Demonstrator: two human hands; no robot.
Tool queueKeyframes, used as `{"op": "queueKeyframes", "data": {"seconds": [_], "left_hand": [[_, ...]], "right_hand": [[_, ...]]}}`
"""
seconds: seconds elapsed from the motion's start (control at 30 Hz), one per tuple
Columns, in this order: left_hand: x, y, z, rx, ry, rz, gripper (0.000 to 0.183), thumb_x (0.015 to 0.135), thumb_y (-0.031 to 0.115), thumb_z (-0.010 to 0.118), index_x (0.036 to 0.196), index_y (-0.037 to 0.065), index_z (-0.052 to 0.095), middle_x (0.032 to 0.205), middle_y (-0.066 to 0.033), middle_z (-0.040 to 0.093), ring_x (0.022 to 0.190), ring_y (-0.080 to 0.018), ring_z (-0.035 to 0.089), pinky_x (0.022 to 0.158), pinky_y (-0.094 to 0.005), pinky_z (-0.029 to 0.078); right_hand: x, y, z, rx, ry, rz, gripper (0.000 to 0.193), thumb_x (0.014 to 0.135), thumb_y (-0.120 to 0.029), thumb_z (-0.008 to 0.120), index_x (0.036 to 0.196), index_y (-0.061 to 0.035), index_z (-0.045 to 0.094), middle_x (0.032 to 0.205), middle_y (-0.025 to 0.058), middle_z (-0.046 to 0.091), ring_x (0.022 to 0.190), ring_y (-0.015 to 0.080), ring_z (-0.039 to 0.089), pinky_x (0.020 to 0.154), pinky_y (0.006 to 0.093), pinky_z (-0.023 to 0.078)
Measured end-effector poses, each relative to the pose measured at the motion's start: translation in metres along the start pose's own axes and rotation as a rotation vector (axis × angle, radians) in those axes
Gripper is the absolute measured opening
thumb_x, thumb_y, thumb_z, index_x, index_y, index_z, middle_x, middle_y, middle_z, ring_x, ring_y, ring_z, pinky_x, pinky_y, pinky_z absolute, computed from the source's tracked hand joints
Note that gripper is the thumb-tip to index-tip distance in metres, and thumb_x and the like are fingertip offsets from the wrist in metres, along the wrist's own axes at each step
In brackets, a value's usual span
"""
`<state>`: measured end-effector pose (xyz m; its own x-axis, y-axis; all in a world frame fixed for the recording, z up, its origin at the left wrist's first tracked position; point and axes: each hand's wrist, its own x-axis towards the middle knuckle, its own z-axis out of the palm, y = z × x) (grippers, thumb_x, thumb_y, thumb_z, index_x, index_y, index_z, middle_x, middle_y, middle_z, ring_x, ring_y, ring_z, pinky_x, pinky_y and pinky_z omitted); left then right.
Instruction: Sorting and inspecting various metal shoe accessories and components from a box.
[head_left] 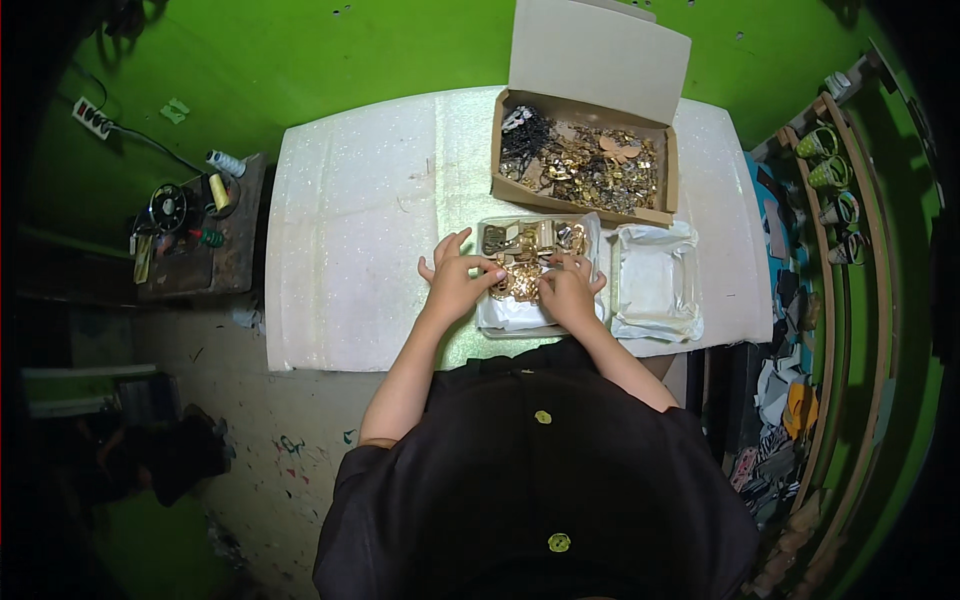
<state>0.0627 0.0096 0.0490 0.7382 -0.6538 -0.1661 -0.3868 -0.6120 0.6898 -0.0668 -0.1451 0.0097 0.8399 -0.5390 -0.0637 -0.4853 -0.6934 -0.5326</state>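
Observation:
A shallow tray [484, 318] lined with white paper sits at the table's near middle. Small shiny gold-coloured metal pieces [524, 279] are clustered in it, too small to tell their exact kind. My left hand [458, 284] is at their left edge, thumb and forefinger pinched together on a gold-coloured metal piece, its other fingers raised and spread. From the right, my right hand [572, 294] reaches over the tray with bent fingers at the pieces; what its fingertips hold is partly hidden. Bronze and gold metal fittings [521, 237] fill the tray's far part.
Behind the tray stands an open cardboard box [585, 208] of mixed metal fittings and black parts, its lid raised. A second paper-lined tray [655, 285] is to the right. Thread spools [218, 192] rest on a side table. A wooden rack [840, 300] lines the right wall.

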Motion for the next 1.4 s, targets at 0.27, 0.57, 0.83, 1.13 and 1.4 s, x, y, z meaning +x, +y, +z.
{"op": "queueKeyframes", "data": {"seconds": [0.27, 0.57, 0.83, 1.13, 1.4], "left_hand": [[-0.005, -0.011, 0.003, -0.021, -0.006, -0.016, 0.024, 0.073, 0.042, 0.073, 0.083, 0.020, 0.075, 0.144, -0.0149, 0.035, 0.136, -0.0330, 0.019, 0.101, -0.0617, -0.002], [0.000, -0.007, 0.018, -0.072, -0.003, 0.048, 0.022, 0.077, 0.039, 0.070, 0.087, 0.019, 0.075, 0.141, -0.0172, 0.038, 0.135, -0.0345, 0.021, 0.101, -0.0602, -0.001], [-0.002, -0.014, 0.035, -0.116, 0.047, 0.094, 0.026, 0.078, 0.039, 0.068, 0.093, 0.019, 0.074, 0.141, -0.0229, 0.036, 0.134, -0.0361, 0.021, 0.100, -0.0637, -0.001], [-0.007, -0.006, 0.022, 0.017, 0.134, 0.081, 0.035, 0.078, 0.035, 0.068, 0.110, 0.022, 0.066, 0.146, -0.0212, 0.027, 0.137, -0.0359, 0.016, 0.100, -0.0653, 0.000], [-0.012, -0.014, 0.023, 0.001, 0.143, 0.057, 0.033, 0.077, 0.034, 0.068, 0.109, 0.023, 0.066, 0.144, -0.0186, 0.031, 0.137, -0.0346, 0.017, 0.101, -0.0646, 0.000]], "right_hand": [[0.000, -0.007, 0.009, -0.104, 0.135, -0.081, 0.014, 0.076, -0.021, 0.064, 0.080, -0.0109, 0.073, 0.117, 0.0042, 0.055, 0.118, 0.0283, 0.039, 0.094, 0.0627, 0.018], [-0.015, -0.021, -0.012, 0.099, 0.201, -0.207, 0.020, 0.075, -0.028, 0.068, 0.090, -0.0147, 0.073, 0.114, 0.0034, 0.055, 0.117, 0.0263, 0.039, 0.094, 0.0502, 0.019], [-0.022, -0.015, 0.004, 0.314, 0.081, -0.075, 0.017, 0.077, -0.028, 0.070, 0.085, -0.0139, 0.074, 0.111, 0.0025, 0.057, 0.112, 0.0235, 0.040, 0.092, 0.0445, 0.020], [-0.015, -0.003, 0.004, -0.061, 0.010, -0.018, 0.016, 0.078, -0.023, 0.065, 0.080, -0.0095, 0.073, 0.108, 0.0051, 0.056, 0.113, 0.0264, 0.040, 0.090, 0.0564, 0.022], [-0.009, -0.011, 0.005, -0.145, 0.004, -0.082, 0.019, 0.076, -0.024, 0.064, 0.079, -0.0070, 0.072, 0.108, 0.0065, 0.056, 0.113, 0.0269, 0.042, 0.091, 0.0563, 0.022]]}}
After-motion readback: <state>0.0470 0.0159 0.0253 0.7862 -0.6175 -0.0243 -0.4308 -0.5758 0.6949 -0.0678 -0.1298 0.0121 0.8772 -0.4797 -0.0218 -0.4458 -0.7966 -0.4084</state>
